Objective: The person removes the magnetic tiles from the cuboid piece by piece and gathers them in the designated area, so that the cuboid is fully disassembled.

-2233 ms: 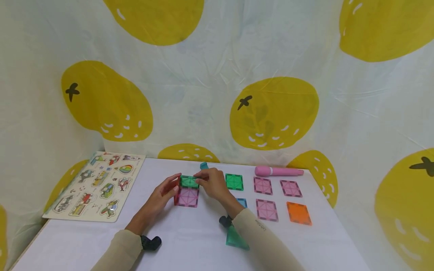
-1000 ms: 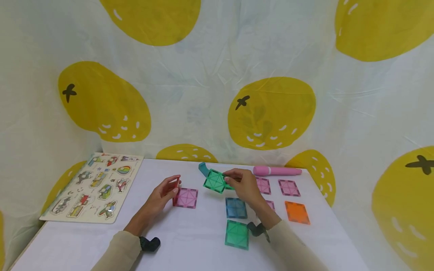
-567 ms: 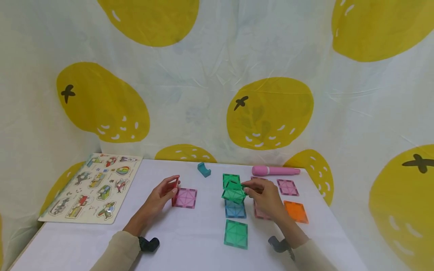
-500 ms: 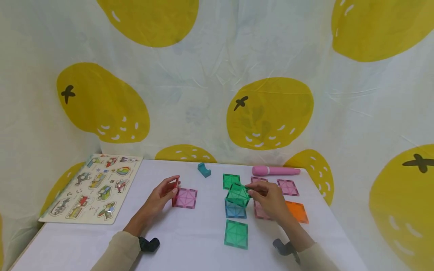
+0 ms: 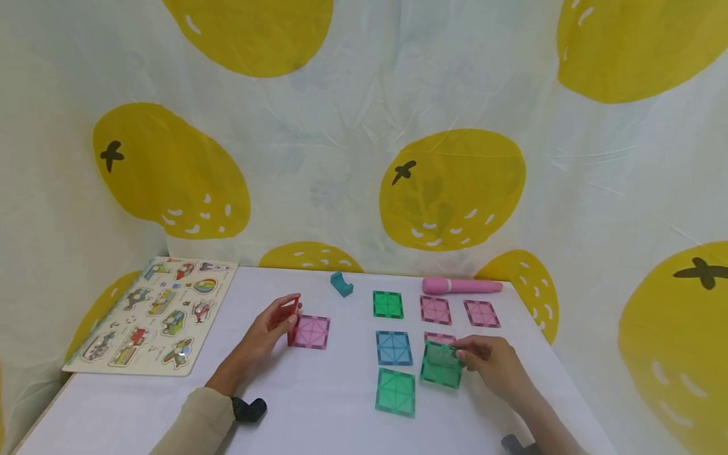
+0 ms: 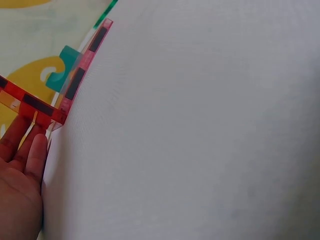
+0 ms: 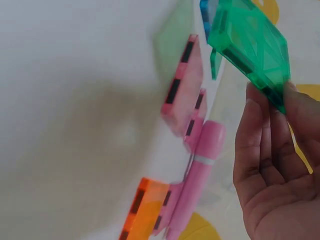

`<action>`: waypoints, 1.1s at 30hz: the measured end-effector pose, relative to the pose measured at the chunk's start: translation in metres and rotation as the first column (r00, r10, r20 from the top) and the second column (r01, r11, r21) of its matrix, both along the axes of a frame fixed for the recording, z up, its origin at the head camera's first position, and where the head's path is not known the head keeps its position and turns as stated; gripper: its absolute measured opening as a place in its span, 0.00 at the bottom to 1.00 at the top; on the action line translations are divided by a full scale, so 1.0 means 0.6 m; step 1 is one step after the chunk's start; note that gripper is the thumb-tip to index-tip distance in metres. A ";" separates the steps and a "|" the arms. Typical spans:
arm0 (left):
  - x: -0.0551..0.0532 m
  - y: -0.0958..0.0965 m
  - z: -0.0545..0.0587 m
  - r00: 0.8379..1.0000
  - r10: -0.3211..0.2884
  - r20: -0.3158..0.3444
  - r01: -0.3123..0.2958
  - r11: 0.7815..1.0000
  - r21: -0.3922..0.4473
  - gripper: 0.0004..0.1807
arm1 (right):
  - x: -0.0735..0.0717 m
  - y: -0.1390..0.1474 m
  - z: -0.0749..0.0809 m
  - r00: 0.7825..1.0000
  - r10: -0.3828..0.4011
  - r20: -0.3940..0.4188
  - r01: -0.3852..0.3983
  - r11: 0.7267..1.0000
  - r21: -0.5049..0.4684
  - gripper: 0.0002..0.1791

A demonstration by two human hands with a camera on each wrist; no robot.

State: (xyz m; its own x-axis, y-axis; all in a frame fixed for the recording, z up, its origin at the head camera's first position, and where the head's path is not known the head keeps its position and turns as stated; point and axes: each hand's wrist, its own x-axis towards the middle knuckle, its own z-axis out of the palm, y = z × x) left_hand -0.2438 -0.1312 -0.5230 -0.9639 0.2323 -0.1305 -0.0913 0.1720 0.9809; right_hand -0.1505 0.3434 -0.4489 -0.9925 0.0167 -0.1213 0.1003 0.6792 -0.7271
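A red magnetic tile (image 5: 294,325) stands on edge along the left side of a flat pink magnetic tile (image 5: 313,332). My left hand (image 5: 263,338) pinches the red one between thumb and fingers; in the left wrist view the two tiles meet at a corner. On the right, my right hand (image 5: 500,370) grips a translucent green magnetic tile (image 5: 441,373) by its edge. The right wrist view shows this green tile (image 7: 255,42) raised off the table, its shadow cast below. It partly covers another pink tile (image 5: 439,337) in the head view.
Loose tiles lie flat: green (image 5: 388,304), blue (image 5: 394,348), another green (image 5: 395,393), two pink at the back right, and orange (image 7: 145,205), hidden by my hand in the head view. Behind are a pink wand-shaped thing (image 5: 462,286) and a teal curved block (image 5: 342,284). A picture puzzle board (image 5: 153,316) lies left.
My right hand has lifted the green tile away from the pink tile's far edge and carried it right and nearer to me. The left hand stays on the red tile.
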 end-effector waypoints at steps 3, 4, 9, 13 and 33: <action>0.000 0.002 0.000 1.000 0.000 0.006 0.000 1.000 0.002 0.30 | 0.010 0.009 -0.009 0.999 -0.013 0.047 0.012 1.000 0.022 0.11; 0.000 0.001 0.000 1.000 -0.001 0.003 0.001 1.000 -0.001 0.30 | 0.011 0.011 -0.011 0.998 -0.017 0.065 0.015 0.999 0.030 0.11; 0.001 0.001 0.000 1.000 0.001 -0.009 -0.001 1.000 -0.002 0.29 | 0.016 0.015 -0.023 0.988 -0.059 0.143 0.049 0.996 0.071 0.10; 0.003 0.003 -0.001 1.000 0.008 -0.009 -0.008 1.000 -0.006 0.30 | 0.018 0.018 -0.030 0.983 -0.074 0.167 0.056 0.993 0.105 0.10; 0.006 -0.011 0.010 0.996 -0.075 -0.054 0.072 0.996 -0.060 0.33 | 0.021 0.007 -0.041 0.992 -0.092 0.087 0.066 0.961 0.268 0.07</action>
State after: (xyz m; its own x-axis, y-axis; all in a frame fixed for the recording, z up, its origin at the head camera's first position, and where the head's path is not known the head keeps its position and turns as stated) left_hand -0.2401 -0.1378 -0.5170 -0.9506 0.2966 -0.0917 -0.0212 0.2328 0.9723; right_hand -0.1381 0.3475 -0.4737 -0.9701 0.1393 -0.1987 0.2234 0.8327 -0.5066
